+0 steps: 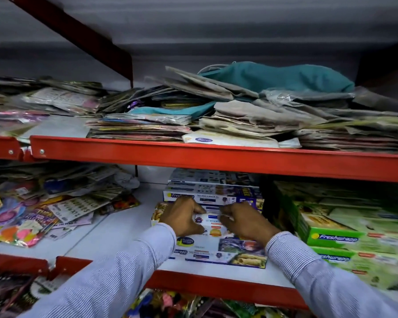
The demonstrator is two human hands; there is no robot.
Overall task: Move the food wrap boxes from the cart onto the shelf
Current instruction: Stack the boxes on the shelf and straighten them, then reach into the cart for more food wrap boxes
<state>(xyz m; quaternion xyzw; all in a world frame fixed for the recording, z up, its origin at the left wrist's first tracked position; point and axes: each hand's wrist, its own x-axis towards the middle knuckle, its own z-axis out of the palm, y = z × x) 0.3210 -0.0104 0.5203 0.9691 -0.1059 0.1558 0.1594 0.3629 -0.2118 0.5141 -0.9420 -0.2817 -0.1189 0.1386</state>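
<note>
Head view: my left hand (184, 216) and right hand (244, 222) each rest a loose, unclenched grip on a white food wrap box (213, 245) lying flat on the shelf (115, 228) (light, stiff card, I judge); best held by its long edges.

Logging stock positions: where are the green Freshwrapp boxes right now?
In the head view, the green Freshwrapp boxes are stacked on the middle shelf's right side, just right of the right hand.
</note>
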